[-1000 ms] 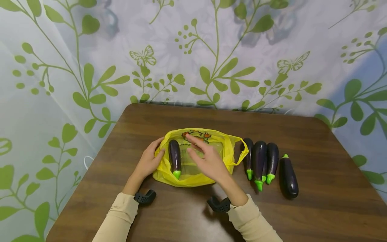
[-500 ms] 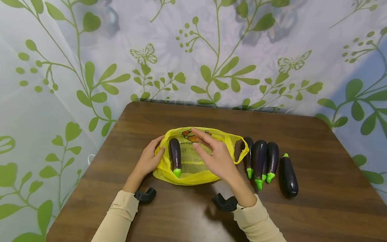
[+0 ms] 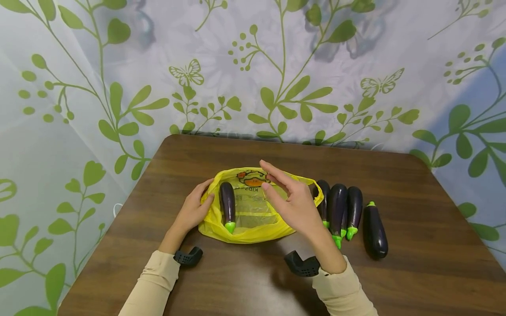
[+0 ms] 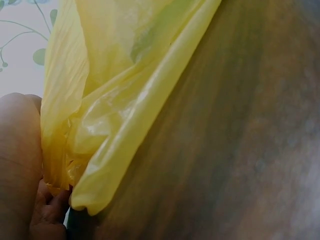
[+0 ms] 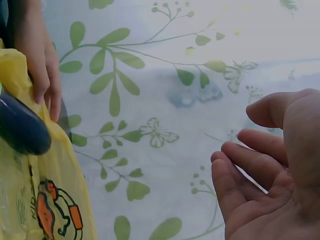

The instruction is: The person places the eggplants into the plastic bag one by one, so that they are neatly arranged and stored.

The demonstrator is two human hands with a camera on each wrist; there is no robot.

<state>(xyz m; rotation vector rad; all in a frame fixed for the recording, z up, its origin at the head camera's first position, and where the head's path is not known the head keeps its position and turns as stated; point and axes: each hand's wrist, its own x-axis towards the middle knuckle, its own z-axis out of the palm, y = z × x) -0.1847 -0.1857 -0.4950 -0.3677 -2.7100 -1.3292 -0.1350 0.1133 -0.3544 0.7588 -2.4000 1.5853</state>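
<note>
A yellow plastic bag (image 3: 237, 237) lies on the table with its mouth spread, a printed cartoon on its inner far side. Inside at the left is one dark purple eggplant (image 3: 227, 204), its green stem end toward me. My left hand (image 3: 193, 206) holds the bag's left rim, thumb on the inner side and fingers outside. Over the bag's right part hovers my right hand (image 3: 296, 204), fingers extended and thumb apart, holding nothing. In the right wrist view this right hand (image 5: 265, 175) is empty too. The left wrist view shows folds of the bag (image 4: 125, 115) beside the left hand.
Right of the bag, several eggplants (image 3: 338, 206) lie side by side, partly behind the right hand and bag handle. Another eggplant (image 3: 375, 232) lies farther right, stem end away from me. The brown wooden table (image 3: 419, 210) meets a leaf-patterned curtain (image 3: 221, 87) at its back.
My right hand has moved right, from over the middle of the bag toward its right side, uncovering more of the printed cartoon. The left hand has stayed at the left rim.
</note>
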